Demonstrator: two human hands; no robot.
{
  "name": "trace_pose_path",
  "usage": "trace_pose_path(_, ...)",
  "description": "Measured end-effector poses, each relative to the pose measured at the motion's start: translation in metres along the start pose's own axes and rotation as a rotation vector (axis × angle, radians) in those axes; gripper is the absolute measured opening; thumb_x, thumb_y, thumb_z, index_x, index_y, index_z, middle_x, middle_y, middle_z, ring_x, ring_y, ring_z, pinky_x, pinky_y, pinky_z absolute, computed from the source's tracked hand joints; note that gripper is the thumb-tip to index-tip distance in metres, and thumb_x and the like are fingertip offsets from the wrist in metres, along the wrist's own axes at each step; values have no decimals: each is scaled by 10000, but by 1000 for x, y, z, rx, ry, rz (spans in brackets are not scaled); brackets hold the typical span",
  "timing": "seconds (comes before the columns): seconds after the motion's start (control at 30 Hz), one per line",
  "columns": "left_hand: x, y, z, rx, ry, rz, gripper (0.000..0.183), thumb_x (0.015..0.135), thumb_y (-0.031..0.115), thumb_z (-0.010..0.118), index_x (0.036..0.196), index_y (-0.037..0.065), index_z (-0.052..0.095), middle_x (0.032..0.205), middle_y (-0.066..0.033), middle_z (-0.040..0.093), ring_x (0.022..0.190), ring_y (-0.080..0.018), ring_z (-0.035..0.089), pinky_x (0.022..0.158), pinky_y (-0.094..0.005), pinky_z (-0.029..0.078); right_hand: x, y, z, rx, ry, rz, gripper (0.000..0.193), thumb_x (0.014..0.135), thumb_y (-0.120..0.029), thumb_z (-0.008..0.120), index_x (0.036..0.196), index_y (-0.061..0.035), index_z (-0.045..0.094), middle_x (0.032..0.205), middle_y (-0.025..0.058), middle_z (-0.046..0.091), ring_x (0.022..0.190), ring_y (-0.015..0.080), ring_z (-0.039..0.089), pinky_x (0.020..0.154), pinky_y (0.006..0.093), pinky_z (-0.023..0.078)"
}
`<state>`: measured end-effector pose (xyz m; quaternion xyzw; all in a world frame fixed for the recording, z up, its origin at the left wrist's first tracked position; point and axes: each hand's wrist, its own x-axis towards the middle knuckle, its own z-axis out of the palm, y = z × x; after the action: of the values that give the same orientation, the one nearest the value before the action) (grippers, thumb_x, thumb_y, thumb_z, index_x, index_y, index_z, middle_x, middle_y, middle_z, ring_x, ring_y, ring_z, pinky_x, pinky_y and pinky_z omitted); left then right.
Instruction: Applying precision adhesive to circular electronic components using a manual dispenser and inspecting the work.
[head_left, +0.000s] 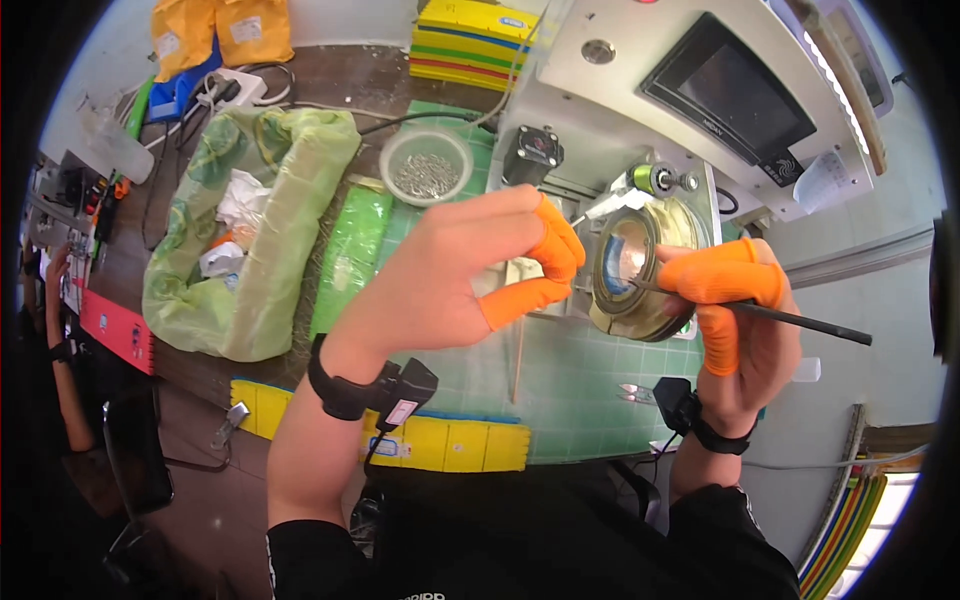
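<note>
Orange finger covers sit on the fingers of both my hands. My left hand (470,265) is closed in a pinch just left of a round, ring-shaped fixture (607,312) on the machine. Anything between those fingertips is too small or hidden to make out. In my right hand (745,310) is a slim black pen-like tool (815,325), held slantwise. Its thin tip reaches to the ring's opening, where a blue and bright surface shows. Behind the ring, a green and silver cylinder with a pale nozzle (610,203) points down toward the left.
A white machine with a dark screen (735,90) stands at the back right. Left lie a bowl of small metal parts (427,165), a green plastic packet (350,250) and a bin lined with a green bag (270,290). Yellow strips (480,445) edge the green mat (560,420). Another person's arm (65,370) shows far left.
</note>
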<state>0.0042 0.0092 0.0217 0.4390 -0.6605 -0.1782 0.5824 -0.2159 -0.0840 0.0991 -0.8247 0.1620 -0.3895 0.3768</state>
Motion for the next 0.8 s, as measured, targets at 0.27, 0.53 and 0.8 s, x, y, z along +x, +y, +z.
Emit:
trace_pose_path(0.27, 1, -7, 1, 27, 1, 34, 145, 790, -15, 781, 889, 4, 676, 967, -105, 714, 883, -251, 675, 879, -370, 557, 3, 8, 12, -106, -132, -48, 173, 858, -69, 780, 1024, -47, 735, 944, 96, 728, 921, 272, 725, 864, 374, 580)
trace_pose_path(0.53, 1, -6, 2, 18, 9, 50, 150, 795, -8, 784, 893, 3, 672, 979, -102, 713, 897, -251, 674, 784, -346, 529, -1, 6, 16, -123, -85, 31, 189, 841, -131, 801, 1015, -75, 751, 946, 94, 736, 958, 286, 744, 798, 352, 562)
trace_pose_path(0.8, -1, -7, 0, 22, -1, 57, 165, 794, -12, 786, 925, 1, 687, 992, -103, 718, 908, -254, 677, 793, -343, 530, 1, 11, 13, -228, -131, -97, 229, 822, -207, 809, 994, -64, 755, 967, 99, 743, 953, 295, 736, 838, 378, 562)
